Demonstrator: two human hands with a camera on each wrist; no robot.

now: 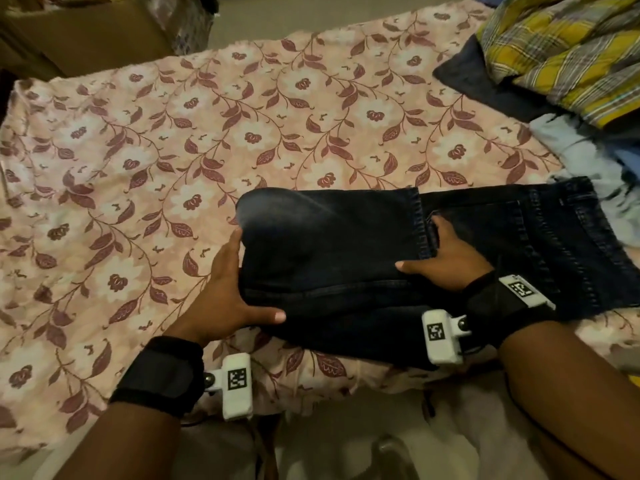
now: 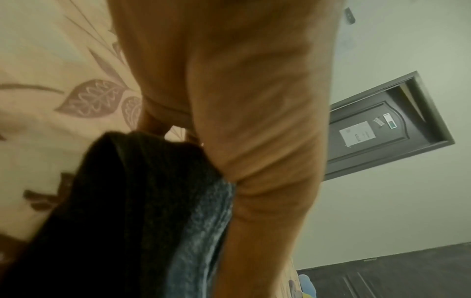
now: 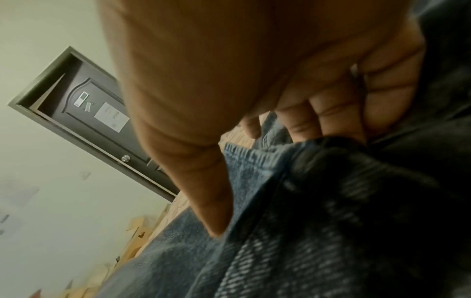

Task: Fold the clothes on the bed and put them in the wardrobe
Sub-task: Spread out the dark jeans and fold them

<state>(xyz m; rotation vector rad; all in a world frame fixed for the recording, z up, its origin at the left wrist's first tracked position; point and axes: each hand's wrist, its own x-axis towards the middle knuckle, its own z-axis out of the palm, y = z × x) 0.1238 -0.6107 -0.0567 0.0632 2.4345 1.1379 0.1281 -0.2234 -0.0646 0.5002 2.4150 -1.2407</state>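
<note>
While the jeans lie half-folded: you have them near the front edge of the bed (image 1: pixel 173 109), legs already doubled over the seat.
Jeans: dark denim (image 1: pixel 329 244), hem edge lying across the middle, waist and pocket end out to your right.
Left hand: your left hand (image 1: pixel 225 292) cups the rounded fold, thumb on top, fingers tucked under the bundle.
Right hand: your right hand (image 1: pixel 446 258) presses flat beside the hem, thumb spread, fingertips curling over that edge.
Next fold: judging by the grip, lift the left end and carry it over toward the waist.
Doing it well: keep the hems square, hold the layers together, smooth before lifting.
Waiting pile: plaid shirt (image 1: pixel 568 46) and others, far right.
</note>
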